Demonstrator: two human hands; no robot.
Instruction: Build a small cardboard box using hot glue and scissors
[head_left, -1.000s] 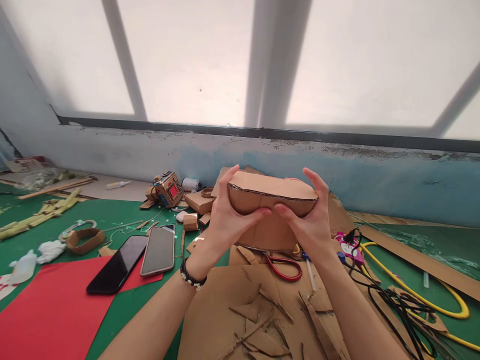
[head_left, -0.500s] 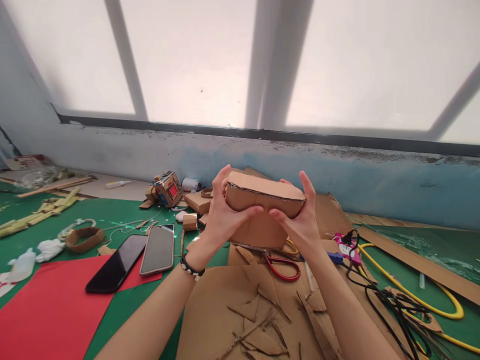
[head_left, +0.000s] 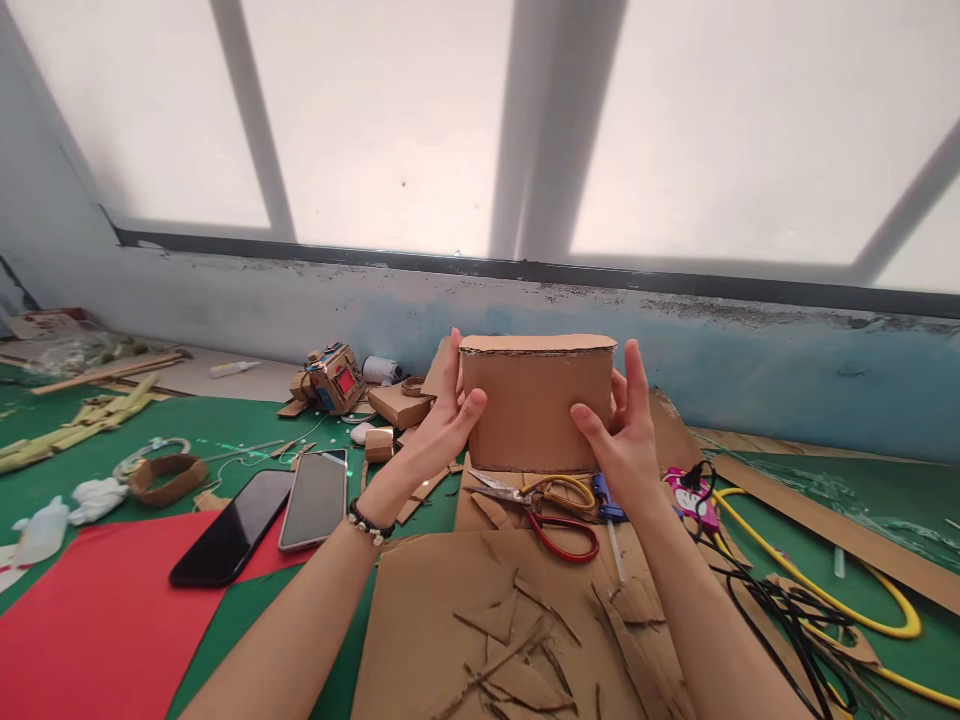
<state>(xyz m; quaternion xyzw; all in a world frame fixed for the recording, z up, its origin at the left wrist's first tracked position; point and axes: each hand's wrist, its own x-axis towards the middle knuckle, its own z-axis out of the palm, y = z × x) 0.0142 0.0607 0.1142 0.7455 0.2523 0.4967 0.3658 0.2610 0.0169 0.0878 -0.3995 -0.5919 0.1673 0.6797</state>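
A brown cardboard box (head_left: 536,410) with rounded corners and a flat top piece is held up between both palms. My left hand (head_left: 454,410) grips its left side, thumb on the near face. On the right side, my right hand (head_left: 621,425) holds it the same way, with its thumb on the front. Below the box, scissors (head_left: 562,540) with one red and one yellow handle loop lie on a cardboard sheet (head_left: 427,600). A blue glue gun (head_left: 606,495) with a clear stick lies beside them, partly behind my right wrist.
Cardboard scraps (head_left: 525,640) litter the sheet. Two phones (head_left: 232,530) lie at the left by red paper (head_left: 97,610). Black cables (head_left: 802,610) and a yellow cord (head_left: 907,610) coil at the right. A small cardboard model (head_left: 335,380) stands near the wall.
The box has tilted, so its near face shows more and its top less. My hands have moved apart to its sides, and the scissors' blades have come into sight.
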